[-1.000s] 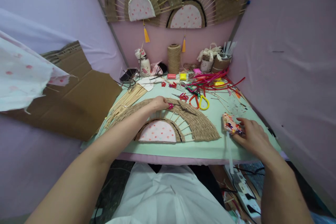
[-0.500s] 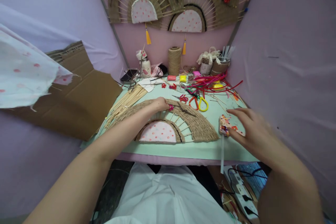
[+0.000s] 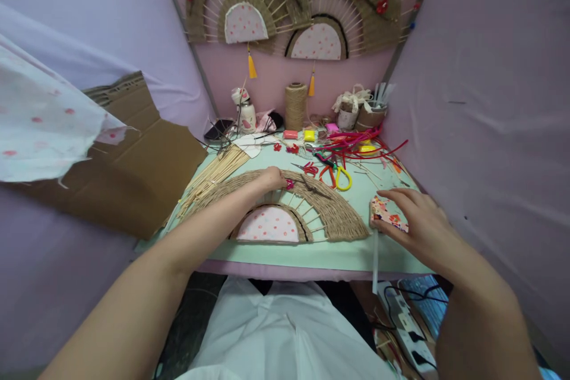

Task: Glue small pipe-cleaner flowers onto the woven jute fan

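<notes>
Two bare hands are observed over a pale green tabletop [image 3: 338, 256]. Left hand [image 3: 272, 178]: held narrow, fingertips at a magenta flower [image 3: 290, 184] immediately to its right; whether they pinch or merely press it cannot be determined. Right hand [image 3: 421, 217]: thumb and fingers spread about a floral-patterned tool [image 3: 388, 214] just left of the palm; firmness of grip cannot be confirmed. From that tool a translucent stick [image 3: 375, 261] projects toward the body, past the tabletop's near edge.

Beneath the left hand lies a woven twine fan [image 3: 345, 217], partly covered by the forearm. The flower is located at the inner edge of the fan's band; a dark twig-like piece [image 3: 315, 189] rests farther right of the hand. Nearer the body than the left hand is the fan's half-round dotted panel [image 3: 267, 224].

Beyond the left hand, to its right: red-handled scissors [image 3: 309, 168] and larger scissors with orange and yellow handles [image 3: 343, 179]. To its left: a bundle of thin sticks [image 3: 218, 167]. Farther beyond it, a twine spool [image 3: 295, 108] stands upright. Tangled red strands [image 3: 356, 141] lie beyond the right hand, to its left.
</notes>
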Demonstrator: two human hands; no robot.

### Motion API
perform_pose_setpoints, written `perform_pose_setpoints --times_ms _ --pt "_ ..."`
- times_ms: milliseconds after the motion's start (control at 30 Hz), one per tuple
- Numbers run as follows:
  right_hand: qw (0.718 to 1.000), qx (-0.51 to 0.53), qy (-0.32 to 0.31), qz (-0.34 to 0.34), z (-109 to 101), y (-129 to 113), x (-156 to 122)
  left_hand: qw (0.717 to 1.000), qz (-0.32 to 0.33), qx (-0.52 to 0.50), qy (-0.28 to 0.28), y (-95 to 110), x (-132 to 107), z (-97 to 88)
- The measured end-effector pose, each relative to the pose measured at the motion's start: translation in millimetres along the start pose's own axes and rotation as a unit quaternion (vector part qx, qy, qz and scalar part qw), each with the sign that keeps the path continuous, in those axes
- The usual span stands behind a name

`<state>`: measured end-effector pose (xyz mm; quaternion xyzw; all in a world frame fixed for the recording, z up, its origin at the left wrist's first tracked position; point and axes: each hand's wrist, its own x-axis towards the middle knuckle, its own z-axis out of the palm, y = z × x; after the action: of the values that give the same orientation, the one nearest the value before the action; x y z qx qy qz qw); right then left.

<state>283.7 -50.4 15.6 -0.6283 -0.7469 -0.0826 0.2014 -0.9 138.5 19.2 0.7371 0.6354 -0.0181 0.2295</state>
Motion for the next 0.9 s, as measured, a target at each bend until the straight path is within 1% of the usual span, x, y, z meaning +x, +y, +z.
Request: perform_pose_setpoints --times_ms 167,467,633,900 --pt "0.999 0.010 0.001 0.041 -0.3 15.5 -12.6 1.000 0.000 0.003 0.001 1.9 -0.6 0.5" --pt "0.994 0.024 -0.045 0.101 -6.9 36.0 -31.6 1.000 0.005 0.009 0.006 1.6 1.6 2.5" --pt "0.994 0.012 -0.036 0.107 0.9 43.7 -40.3 1.000 0.005 0.013 0.014 -0.4 4.5 4.2" --pt "0.993 0.010 -0.039 0.113 8.3 43.1 -44.4 1.000 0.007 -0.011 0.017 -4.3 6.9 8.5"
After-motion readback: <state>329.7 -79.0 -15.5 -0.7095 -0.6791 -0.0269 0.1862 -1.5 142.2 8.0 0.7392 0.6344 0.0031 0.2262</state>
